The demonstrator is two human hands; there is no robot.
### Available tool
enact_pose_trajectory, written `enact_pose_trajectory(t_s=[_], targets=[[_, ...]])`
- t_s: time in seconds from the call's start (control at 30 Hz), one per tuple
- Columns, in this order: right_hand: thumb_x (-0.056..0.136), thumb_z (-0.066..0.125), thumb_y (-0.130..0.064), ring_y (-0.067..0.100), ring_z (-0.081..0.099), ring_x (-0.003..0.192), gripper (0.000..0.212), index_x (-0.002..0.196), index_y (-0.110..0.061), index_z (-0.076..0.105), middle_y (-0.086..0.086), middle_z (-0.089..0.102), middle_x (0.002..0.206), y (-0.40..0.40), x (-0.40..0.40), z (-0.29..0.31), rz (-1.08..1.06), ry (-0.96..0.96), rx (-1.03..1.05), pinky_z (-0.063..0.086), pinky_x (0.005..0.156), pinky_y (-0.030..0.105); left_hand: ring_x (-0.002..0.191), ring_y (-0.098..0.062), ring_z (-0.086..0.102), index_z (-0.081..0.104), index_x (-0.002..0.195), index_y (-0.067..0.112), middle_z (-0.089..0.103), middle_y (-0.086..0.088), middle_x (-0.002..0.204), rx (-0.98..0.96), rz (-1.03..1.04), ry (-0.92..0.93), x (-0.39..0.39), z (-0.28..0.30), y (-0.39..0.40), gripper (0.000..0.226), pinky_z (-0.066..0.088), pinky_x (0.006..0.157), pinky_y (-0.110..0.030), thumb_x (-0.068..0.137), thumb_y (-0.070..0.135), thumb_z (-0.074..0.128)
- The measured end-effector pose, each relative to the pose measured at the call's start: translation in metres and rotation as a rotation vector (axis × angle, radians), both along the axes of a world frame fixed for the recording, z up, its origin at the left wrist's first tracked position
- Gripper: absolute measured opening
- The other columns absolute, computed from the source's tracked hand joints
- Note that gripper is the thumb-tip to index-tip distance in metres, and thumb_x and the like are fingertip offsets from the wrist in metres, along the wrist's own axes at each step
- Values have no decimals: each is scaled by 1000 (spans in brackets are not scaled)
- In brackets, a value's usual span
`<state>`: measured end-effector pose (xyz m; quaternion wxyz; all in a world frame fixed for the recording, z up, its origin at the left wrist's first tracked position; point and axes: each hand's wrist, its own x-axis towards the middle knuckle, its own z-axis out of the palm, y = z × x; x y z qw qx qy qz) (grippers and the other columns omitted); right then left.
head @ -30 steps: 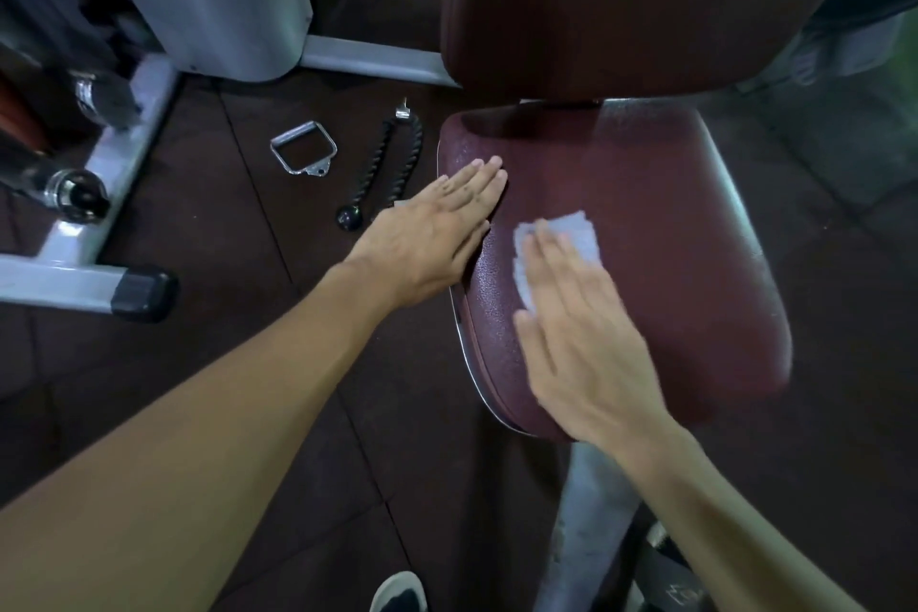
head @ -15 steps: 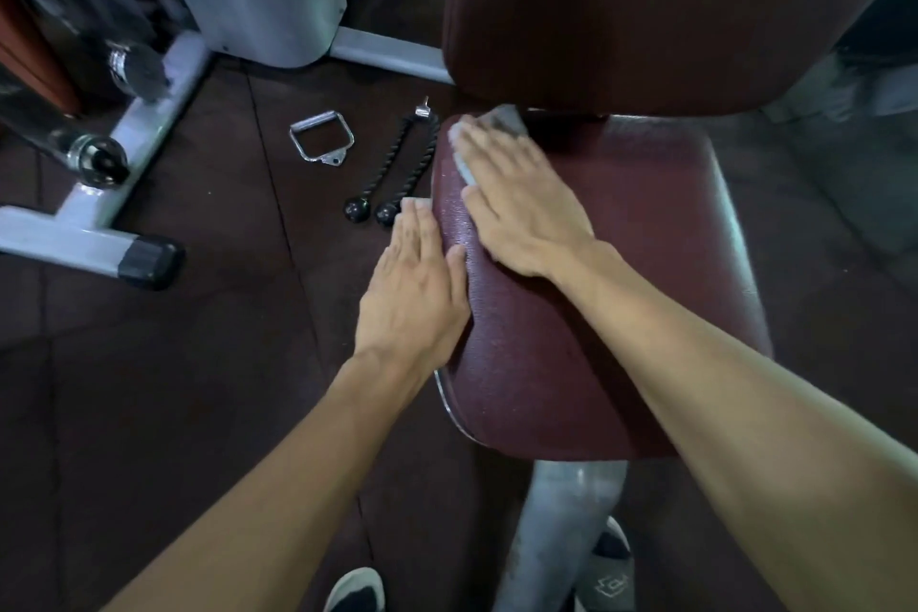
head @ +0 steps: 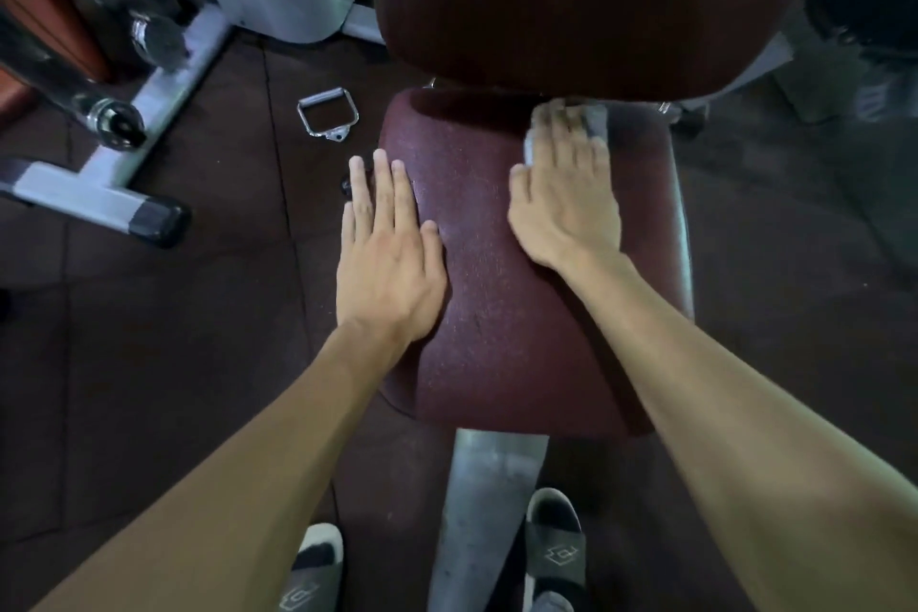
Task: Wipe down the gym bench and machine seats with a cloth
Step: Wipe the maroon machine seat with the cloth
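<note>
A dark red padded machine seat (head: 497,313) fills the middle, with its upright backrest (head: 571,0) behind it. My right hand (head: 566,194) presses flat on a pale cloth (head: 596,119) at the seat's back right, close under the backrest; most of the cloth is hidden beneath my fingers and blurred. My left hand (head: 387,258) lies flat with fingers spread on the seat's left edge, holding nothing.
A metal cable handle (head: 328,117) lies on the dark floor left of the seat. A white machine frame foot (head: 99,199) and chrome bars (head: 109,114) stand at the left. The grey seat post (head: 482,512) rises between my two sandalled feet (head: 554,547).
My right hand swept the cloth from the seat's back left corner across to its back right. My left hand stayed on the left edge. The view shifted to centre on the seat.
</note>
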<state>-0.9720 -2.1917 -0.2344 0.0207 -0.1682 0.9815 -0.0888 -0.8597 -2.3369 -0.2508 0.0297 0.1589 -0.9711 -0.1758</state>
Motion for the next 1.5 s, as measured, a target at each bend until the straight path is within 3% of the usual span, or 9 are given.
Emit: enact_pose_trajectory(t_s=[0.17,0.33,0.53,0.87,1.13,1.23,1.37,1.43,1.5], targets=[[106,17,-33,17,-2,159,63,163,-10,5,6,3,172,37,111,11,409,-83,-20,4,130,39,159,-25,-14,2,163,3,-8,-13,172,-36,14,-42,0,3,3,63,0,130,-43,109,30,19],[108,17,-36,10,-7,158,62,164,-16,1,-1,-5,172,111,117,9,173,-95,-70,2,129,36,160,-27,-8,3,163,2,-4,-16,172,-98,-33,-48,-3,7,43,67,-1,130,-42,109,41,12],[107,23,-31,21,-6,159,65,163,-8,-1,10,-6,172,84,27,0,-83,-41,-47,1,130,42,160,-24,-8,1,163,4,-5,-13,172,-154,-57,-67,-1,5,49,72,-2,130,-42,105,45,7],[105,17,-34,13,-6,159,64,163,-12,2,4,-1,173,67,83,2,318,-45,-87,1,130,37,160,-25,-4,4,163,3,-2,-14,172,-157,-87,-50,1,3,47,73,2,130,-44,103,45,4],[90,40,3,31,37,150,61,152,3,39,20,42,158,85,134,-8,178,72,-170,32,122,48,160,-26,-7,3,163,3,-5,-14,172,-28,-146,-116,13,21,43,66,-3,129,-43,111,38,22],[89,46,14,30,51,130,58,146,1,43,16,54,142,88,139,15,76,0,-324,41,115,50,160,-24,-9,3,163,4,-4,-13,173,68,-209,-155,35,41,41,64,-4,129,-38,110,28,29],[103,20,-4,20,51,120,50,150,-3,38,9,57,136,97,145,71,52,7,-237,34,119,42,160,-26,-3,13,163,6,6,-15,172,124,-334,-221,46,90,39,62,1,130,-37,107,18,37],[103,2,-23,25,44,131,64,155,-5,35,13,51,146,106,153,110,6,-56,-231,25,124,40,159,-26,11,27,160,7,23,-14,169,167,-410,-216,45,128,51,58,12,130,-38,105,15,42],[102,-15,-27,23,42,134,73,158,-7,29,9,46,149,123,162,150,2,-17,-100,19,125,38,153,-28,33,46,151,7,43,-14,160,185,-500,-156,40,167,70,50,25,126,-41,102,11,49]])
